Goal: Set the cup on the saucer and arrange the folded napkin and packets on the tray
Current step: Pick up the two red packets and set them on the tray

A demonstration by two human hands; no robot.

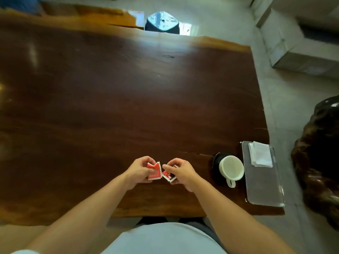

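We count two flat red, white-edged packets, the first packet (pixel 155 171) pinched in the curled left grip (pixel 139 171), the second packet (pixel 168 176) in the curled right grip (pixel 180 173), both over the wooden table (pixel 110 98). To the right, one white cup (pixel 232 167) sits on one dark saucer (pixel 216 160). Beside them, one clear ribbed tray (pixel 264 187) bears one folded napkin (pixel 260 156).

Your arms reach forward, left hand (pixel 138 171) and right hand (pixel 181 173) nearly touching, each seemingly pinching packets (pixel 154 171).
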